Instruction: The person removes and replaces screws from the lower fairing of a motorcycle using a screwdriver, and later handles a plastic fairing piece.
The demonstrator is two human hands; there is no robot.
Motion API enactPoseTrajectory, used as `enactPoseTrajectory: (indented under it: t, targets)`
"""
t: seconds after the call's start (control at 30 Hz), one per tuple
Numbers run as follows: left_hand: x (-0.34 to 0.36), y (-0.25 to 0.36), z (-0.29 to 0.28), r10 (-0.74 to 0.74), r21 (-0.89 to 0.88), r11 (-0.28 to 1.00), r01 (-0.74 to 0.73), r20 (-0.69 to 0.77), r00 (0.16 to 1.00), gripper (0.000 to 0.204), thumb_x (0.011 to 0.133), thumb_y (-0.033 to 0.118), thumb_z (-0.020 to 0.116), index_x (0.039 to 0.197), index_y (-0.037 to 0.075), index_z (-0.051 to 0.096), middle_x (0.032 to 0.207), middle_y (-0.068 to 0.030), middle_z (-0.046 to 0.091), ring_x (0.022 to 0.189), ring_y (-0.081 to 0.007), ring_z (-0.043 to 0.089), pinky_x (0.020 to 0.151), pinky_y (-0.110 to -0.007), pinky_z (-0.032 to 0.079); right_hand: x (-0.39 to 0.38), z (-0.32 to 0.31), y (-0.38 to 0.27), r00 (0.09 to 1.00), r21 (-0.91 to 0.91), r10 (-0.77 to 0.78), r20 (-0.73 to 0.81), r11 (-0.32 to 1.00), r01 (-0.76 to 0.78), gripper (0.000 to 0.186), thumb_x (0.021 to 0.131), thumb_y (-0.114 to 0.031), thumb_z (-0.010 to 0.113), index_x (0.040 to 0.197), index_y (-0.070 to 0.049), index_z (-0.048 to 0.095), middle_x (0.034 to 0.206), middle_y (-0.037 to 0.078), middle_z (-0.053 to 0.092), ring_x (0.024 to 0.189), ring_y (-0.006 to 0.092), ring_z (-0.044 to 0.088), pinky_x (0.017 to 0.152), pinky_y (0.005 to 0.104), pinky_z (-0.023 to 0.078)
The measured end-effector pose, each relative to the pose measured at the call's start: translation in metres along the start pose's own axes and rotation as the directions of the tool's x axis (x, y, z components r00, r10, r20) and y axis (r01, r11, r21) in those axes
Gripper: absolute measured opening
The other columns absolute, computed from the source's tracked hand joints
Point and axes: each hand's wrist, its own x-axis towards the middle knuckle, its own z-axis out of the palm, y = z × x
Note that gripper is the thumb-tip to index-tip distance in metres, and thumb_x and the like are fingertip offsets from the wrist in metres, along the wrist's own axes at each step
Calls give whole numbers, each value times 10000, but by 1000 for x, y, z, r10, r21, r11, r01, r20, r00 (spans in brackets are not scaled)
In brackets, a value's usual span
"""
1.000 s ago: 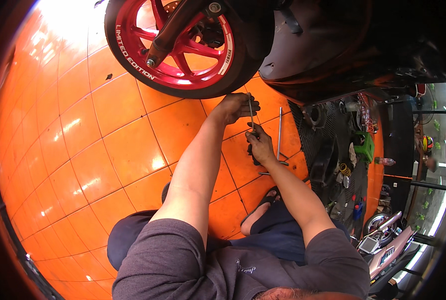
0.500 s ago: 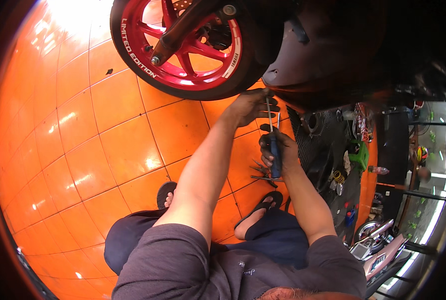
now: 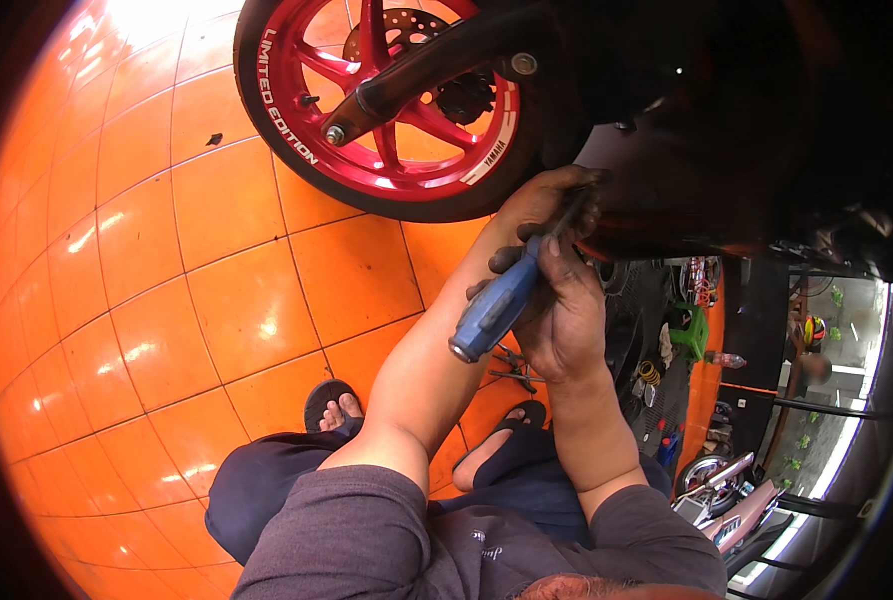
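Observation:
My right hand (image 3: pixel 563 325) is wrapped round the blue handle of a screwdriver (image 3: pixel 496 303). Its butt end points down toward me, and the shaft runs up to the edge of a motorcycle's dark body panel (image 3: pixel 656 190). Against that edge is my left hand (image 3: pixel 546 203), its fingers bent close to the screwdriver's shaft. What those fingers grip, and where the screwdriver's tip sits, is lost in shadow. Just left of my hands stands the motorcycle's wheel (image 3: pixel 387 147), with a red rim and black tyre.
Orange tiles (image 3: pixel 246 300) cover the floor. Between my feet lie some metal tools (image 3: pixel 514 370). To the right are a black mat with loose parts, a yellow spring (image 3: pixel 649 372), a green stool (image 3: pixel 690 332) and a clear bottle (image 3: pixel 728 359). Another motorcycle (image 3: pixel 746 510) is at the lower right.
My right hand has moved up and turned, so the screwdriver now slants toward the panel edge with its handle nearer me. My left hand has shifted right along the panel.

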Motion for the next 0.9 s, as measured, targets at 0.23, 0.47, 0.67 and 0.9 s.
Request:
enactPoseTrajectory:
  t: [0.23, 0.47, 0.67, 0.9]
  targets:
    - [-2, -26, 4, 290, 135, 944, -301, 91, 953, 454, 953, 355, 536, 1154, -50, 565, 955, -97, 626, 763, -126, 587, 693, -225, 508, 10, 25, 7, 971, -68, -159, -180, 987, 149, 284, 968, -243, 542, 1162, -49, 465, 944, 165, 640, 769, 269, 681, 728, 401, 607]
    - [-21, -42, 15, 568, 416, 693, -589, 188, 801, 427, 937, 337, 550, 1177, -16, 569, 978, -106, 637, 766, -148, 611, 712, -246, 517, 20, 31, 3, 910, -65, -330, -251, 944, 324, 291, 964, -262, 551, 1153, -50, 486, 976, 142, 632, 841, 251, 676, 755, 422, 599]
    - [-2, -38, 7, 551, 448, 691, -568, 182, 814, 428, 932, 343, 554, 1180, -5, 572, 986, -112, 640, 773, -154, 619, 717, -256, 518, 38, 27, 0, 896, 45, -389, -214, 912, 407, 282, 969, -276, 539, 1135, -48, 519, 1030, 105, 609, 904, 240, 666, 711, 382, 605]
    - [11, -37, 2, 514, 473, 705, -529, 173, 840, 430, 925, 350, 559, 1184, 7, 575, 995, -119, 644, 781, -161, 627, 722, -266, 520, 44, 26, -5, 881, 42, -417, -224, 899, 436, 280, 963, -286, 548, 1104, -44, 539, 1014, 106, 621, 895, 234, 670, 622, 334, 615]
